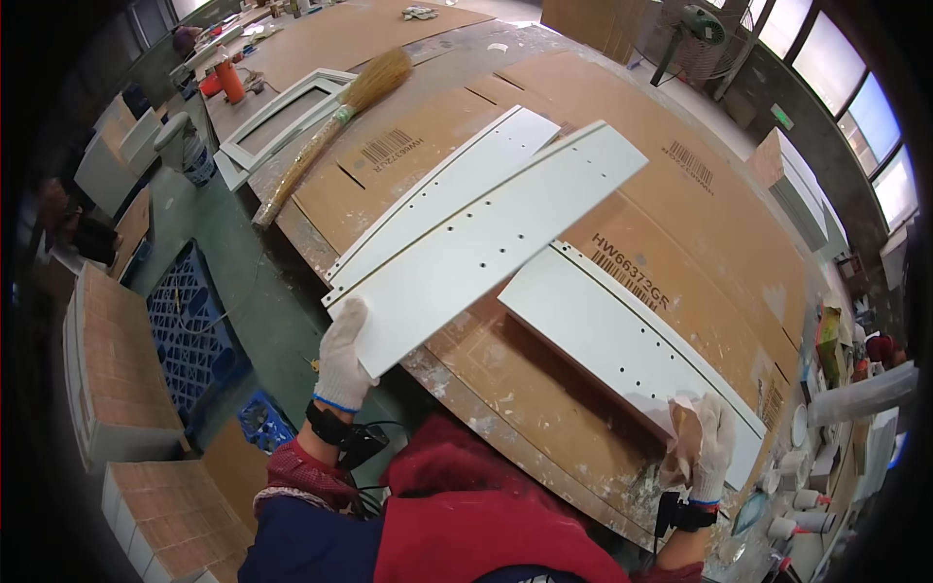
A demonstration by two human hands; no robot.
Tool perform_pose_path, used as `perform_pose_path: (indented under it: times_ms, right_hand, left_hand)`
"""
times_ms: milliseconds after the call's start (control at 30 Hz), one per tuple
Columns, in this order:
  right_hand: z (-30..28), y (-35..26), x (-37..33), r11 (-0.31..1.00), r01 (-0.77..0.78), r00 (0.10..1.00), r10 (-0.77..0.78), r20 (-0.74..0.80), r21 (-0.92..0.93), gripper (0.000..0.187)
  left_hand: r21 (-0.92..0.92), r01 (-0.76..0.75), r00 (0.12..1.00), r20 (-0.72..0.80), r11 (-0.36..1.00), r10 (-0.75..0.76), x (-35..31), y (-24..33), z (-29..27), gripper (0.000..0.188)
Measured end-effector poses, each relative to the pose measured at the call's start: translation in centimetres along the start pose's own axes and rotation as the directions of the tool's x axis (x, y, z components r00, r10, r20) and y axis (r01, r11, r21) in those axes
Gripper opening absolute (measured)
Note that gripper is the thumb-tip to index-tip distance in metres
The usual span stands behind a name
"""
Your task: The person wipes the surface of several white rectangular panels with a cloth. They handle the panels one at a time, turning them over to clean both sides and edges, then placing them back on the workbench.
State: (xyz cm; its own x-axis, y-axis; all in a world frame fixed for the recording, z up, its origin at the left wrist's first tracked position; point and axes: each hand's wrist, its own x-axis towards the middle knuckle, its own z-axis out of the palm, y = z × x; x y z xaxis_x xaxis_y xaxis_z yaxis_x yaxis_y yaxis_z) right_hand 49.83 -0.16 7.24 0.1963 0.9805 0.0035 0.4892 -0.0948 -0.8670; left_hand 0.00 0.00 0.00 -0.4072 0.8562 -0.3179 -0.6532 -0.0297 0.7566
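Bench (pixel 496 418): broad, paint-spattered along its near edge, laid over with cardboard (pixel 729 228); windows (pixel 821 58) and a fan (pixel 702 24) beyond.

Held panel (pixel 389 325): long, white, slanting across the middle of the bench, its far part overlapping the back panel (pixel 428 194) in view.

Right panel (pixel 593 311): white, lying toward the right near edge.

Left hand (pixel 342 355): white-gloved, closed on the near left end of the held panel, thumb on the upper face.

Right hand (pixel 716 442): white-gloved, closed about a crumpled brown sheet (pixel 685 445), at the outer end of the right panel.

Also on the bench: broom (pixel 379 80), white frame (pixel 277 121), orange bottle (pixel 229 83).

Progress: holes and a line, seemingly a groove, along one long edge on all three panels; that machining looks finished. No panel joined to another. One lifted at its near end, two lying; the handling seems midway. Whether any face has been gone over with the sheet: cannot be told.

Obscured: left fingers, beneath the held panel; part of the back panel, behind it; outer end of the right panel, partly under glove and sheet. Sheet material uncertain. Contact between held and right panels unclear. Undersides unseen; room's edges dark and bent.
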Motion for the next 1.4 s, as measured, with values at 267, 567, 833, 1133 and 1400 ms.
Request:
perform_pose_path:
  times_ms: [267,567,833,1133,1400]
  right_hand:
    - [-0.4,0.5,0.5,0.995,0.032,0.999,-0.036,0.037,0.095,0.029]
    - [-0.1,0.9,0.6,0.998,0.061,0.998,-0.061,-0.032,0.017,0.033]
    - [0.0,0.6,0.3,0.996,0.079,0.995,-0.081,-0.062,-0.046,0.034]
    - [0.4,-0.1,0.2,0.997,0.075,0.994,-0.075,-0.074,-0.002,0.034]
    - [-2.9,0.7,0.8,0.948,-0.097,0.985,0.135,-0.107,0.304,0.031]
  left_hand:
    - [-0.073,-0.177,0.982,-0.077,0.981,0.172,3.4,0.3,-3.7,0.035]
    - [-0.004,-0.117,0.984,-0.139,0.993,0.115,5.6,0.7,-4.7,0.039]
    - [0.720,0.249,0.963,-0.254,0.648,-0.089,5.6,4.8,-1.7,0.059]
    - [0.983,0.169,0.953,-0.146,-0.066,0.264,9.0,4.6,-5.2,0.079]
    - [0.728,0.090,0.994,-0.025,0.680,-0.105,3.3,4.7,4.9,0.050]
